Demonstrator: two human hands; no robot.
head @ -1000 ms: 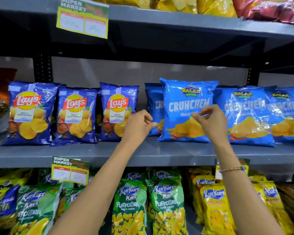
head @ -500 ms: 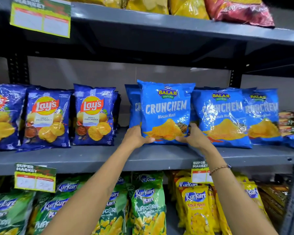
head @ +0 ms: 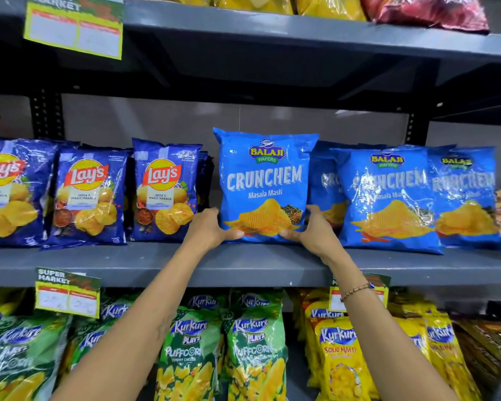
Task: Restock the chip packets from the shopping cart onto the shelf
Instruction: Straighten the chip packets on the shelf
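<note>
A light blue Crunchem chip packet stands upright on the grey middle shelf. My left hand grips its lower left corner and my right hand grips its lower right corner. More Crunchem packets stand to its right, partly behind it. The shopping cart is out of view.
Dark blue Lay's packets line the same shelf to the left, with a narrow gap beside the held packet. Green and yellow Kurkure packets fill the shelf below. Price tags hang from the shelf edges. An upper shelf holds yellow and red packets.
A second ago both hands hovered near the packet's middle with fingers pinched; they dropped to its lower corners and took hold. The packet now stands a little further left, more squarely upright.
</note>
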